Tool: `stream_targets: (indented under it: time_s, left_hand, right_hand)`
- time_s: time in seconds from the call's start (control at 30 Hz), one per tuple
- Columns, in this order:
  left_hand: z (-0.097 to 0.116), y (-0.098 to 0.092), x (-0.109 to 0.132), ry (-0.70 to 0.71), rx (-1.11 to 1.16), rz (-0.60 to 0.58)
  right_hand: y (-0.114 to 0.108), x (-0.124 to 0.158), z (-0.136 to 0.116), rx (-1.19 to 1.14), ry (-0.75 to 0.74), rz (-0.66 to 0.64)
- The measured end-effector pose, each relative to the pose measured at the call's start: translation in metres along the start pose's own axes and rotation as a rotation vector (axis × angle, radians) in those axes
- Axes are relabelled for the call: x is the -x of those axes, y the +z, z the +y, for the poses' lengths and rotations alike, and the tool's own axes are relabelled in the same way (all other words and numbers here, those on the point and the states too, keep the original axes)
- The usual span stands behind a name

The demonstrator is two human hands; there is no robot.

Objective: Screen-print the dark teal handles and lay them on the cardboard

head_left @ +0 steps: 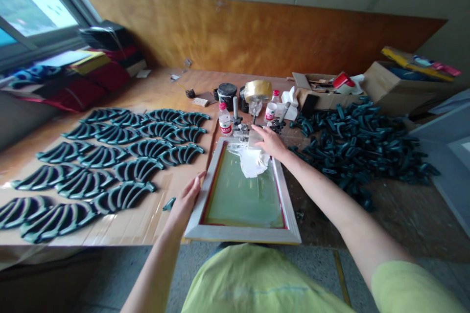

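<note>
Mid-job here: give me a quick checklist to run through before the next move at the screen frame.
1. Left hand on the wooden screen frame: ok, holding its left side.
2. Right hand on the translucent scraper: ok, resting on it at the far end of the frame.
3. White paste: ok, lying at the far end of the mesh.
4. Green mesh: cannot tell whether it has tears or blocked spots.
5. Loose teal piece: not ok, lying apart from the rows, close to the frame's left side.
</note>
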State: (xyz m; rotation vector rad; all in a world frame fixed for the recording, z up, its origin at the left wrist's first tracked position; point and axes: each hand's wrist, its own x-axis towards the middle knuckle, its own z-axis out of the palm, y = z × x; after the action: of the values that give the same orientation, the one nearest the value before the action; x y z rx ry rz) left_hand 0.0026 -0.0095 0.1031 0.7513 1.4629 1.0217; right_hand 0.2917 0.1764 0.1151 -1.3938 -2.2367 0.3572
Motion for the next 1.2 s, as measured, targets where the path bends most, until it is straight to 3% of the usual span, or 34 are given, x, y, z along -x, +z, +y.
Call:
stream_targets:
  time_s: [0.07, 0.17, 0.27, 0.4, 0.47, 0.53, 0.67, 0.77, 0.83, 0.87, 1.0, 1.07, 1.13, 1.2]
  left_hand:
    - [0.023, 0.003, -0.004, 0.064, 0.023, 0.001]
    - [0.059, 0.016, -0.019, 0.285, 0.141, 0.019]
    - [0.095, 0.034, -0.036, 0.431, 0.216, 0.014]
    - [0.121, 0.048, -0.052, 0.446, 0.250, 0.023]
    - [0.110, 0.051, -0.052, 0.441, 0.276, 0.065]
    - [0.081, 0.057, -0.045, 0.355, 0.243, 0.051]
    - [-0.002, 0.081, -0.011, -0.185, 0.022, -0.275]
    - [-0.052, 0.090, 0.012, -0.356, 0.175, -0.246]
    - [-0.073, 0.076, 0.016, -0.395, 0.243, -0.133]
    - [-0.082, 0.061, 0.015, -0.409, 0.235, -0.061]
    - [-0.117, -0.031, -0.001, -0.390, 0.062, 0.311]
    - [-0.135, -0.074, -0.007, -0.422, -0.013, 0.446]
    - [-0.149, -0.102, -0.010, -0.504, -0.098, 0.487]
    - [-0.154, -0.113, -0.013, -0.509, -0.220, 0.452]
  right_hand:
    - [-0.009, -0.003, 0.021, 0.001, 0.064, 0.154]
    - [-0.014, 0.019, 0.057, -0.009, 0.260, 0.306]
    - [0.004, 0.060, 0.075, -0.015, 0.395, 0.217]
    - [0.043, 0.103, 0.057, 0.000, 0.226, -0.012]
    - [0.053, 0.111, 0.041, 0.057, 0.111, -0.098]
    - [0.054, 0.113, 0.023, 0.103, 0.070, -0.134]
    - [0.051, 0.126, -0.025, 0.114, -0.004, -0.045]
    - [0.059, 0.146, -0.058, 0.084, -0.307, -0.123]
    - [0.060, 0.156, -0.053, 0.045, -0.421, -0.183]
    - [0.057, 0.159, -0.040, 0.038, -0.388, -0.183]
    - [0.018, 0.163, 0.065, 0.202, 0.118, -0.097]
    - [-0.003, 0.166, 0.117, 0.322, 0.286, -0.163]
    - [-0.016, 0.171, 0.152, 0.384, 0.378, -0.255]
    - [-0.019, 0.177, 0.169, 0.382, 0.396, -0.326]
